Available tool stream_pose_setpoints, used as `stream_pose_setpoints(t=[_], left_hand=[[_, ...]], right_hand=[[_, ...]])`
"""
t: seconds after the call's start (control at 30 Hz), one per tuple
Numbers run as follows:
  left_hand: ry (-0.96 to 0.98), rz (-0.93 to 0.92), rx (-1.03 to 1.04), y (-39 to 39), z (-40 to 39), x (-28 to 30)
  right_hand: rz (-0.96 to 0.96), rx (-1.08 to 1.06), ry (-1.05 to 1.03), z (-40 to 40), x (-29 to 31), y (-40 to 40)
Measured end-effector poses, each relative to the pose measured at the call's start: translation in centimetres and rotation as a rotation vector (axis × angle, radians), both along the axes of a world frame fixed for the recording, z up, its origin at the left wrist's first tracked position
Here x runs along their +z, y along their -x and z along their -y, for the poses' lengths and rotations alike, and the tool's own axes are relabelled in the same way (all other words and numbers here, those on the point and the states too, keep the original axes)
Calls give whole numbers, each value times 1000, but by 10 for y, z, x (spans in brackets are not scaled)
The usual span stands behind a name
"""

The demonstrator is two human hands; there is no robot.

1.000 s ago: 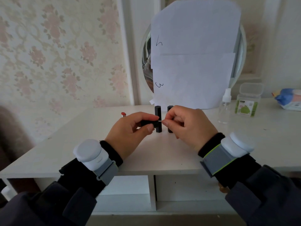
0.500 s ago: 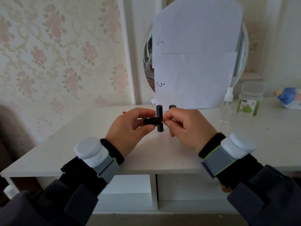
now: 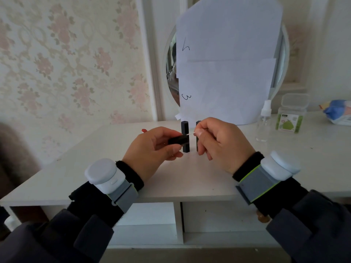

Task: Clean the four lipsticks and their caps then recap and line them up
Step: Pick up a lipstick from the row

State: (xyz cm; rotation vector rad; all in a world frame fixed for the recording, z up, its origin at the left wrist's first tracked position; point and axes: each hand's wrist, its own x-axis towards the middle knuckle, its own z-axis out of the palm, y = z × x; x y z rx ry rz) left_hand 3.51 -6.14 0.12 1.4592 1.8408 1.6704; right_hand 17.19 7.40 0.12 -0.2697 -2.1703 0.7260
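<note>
My left hand (image 3: 154,149) grips a black lipstick cap (image 3: 177,139), held sideways with its mouth facing right. My right hand (image 3: 221,143) pinches a thin white cotton swab (image 3: 190,133) whose tip is at the cap's mouth. Behind the hands, two capped black lipsticks stand upright on the white table (image 3: 95,168): one (image 3: 185,128) in full view, the other (image 3: 198,123) mostly hidden by my right hand. An uncapped lipstick with a red tip (image 3: 144,130) peeks out behind my left hand.
A round mirror (image 3: 171,73) covered by white paper sheets (image 3: 228,63) stands at the back. To the right are a small clear spray bottle (image 3: 264,120), a clear box with a green label (image 3: 291,114) and a blue-and-white packet (image 3: 339,114). Open shelves lie under the tabletop.
Both hands have lifted slightly. My right hand has drawn back to the right, so more of the swab shows between it and the cap.
</note>
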Motion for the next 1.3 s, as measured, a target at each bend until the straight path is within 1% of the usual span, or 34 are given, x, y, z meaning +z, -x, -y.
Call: stream_pose_setpoints(t=[0.13,0.27,0.37,0.43,0.6,0.73,0.97,1.13,1.3], left_hand=[[-71,-17,7,3,0,0],[-75,-49,29,4,-1,-1],[-70,-42,39,6,-1,-1],[-61,-44,46,6,-2,-2],[14,-99,84,4,-3,-1],[75,-152,69,5,-3,-2],[86,-215,100,6,-3,-2],[102,-181,154,1,-1,1],[63,-102,172,0,-1,2]], right_hand=[[-2,-25,1,1,1,1],[50,1,-20,1,-1,3],[104,3,-79,0,-3,4],[126,-1,-93,0,-4,4],[84,-13,-54,-3,-4,4],[65,45,-57,-2,-2,4],[76,77,-92,-4,-4,4],[28,12,-59,-5,-3,3],[54,-10,1,-5,-3,6]])
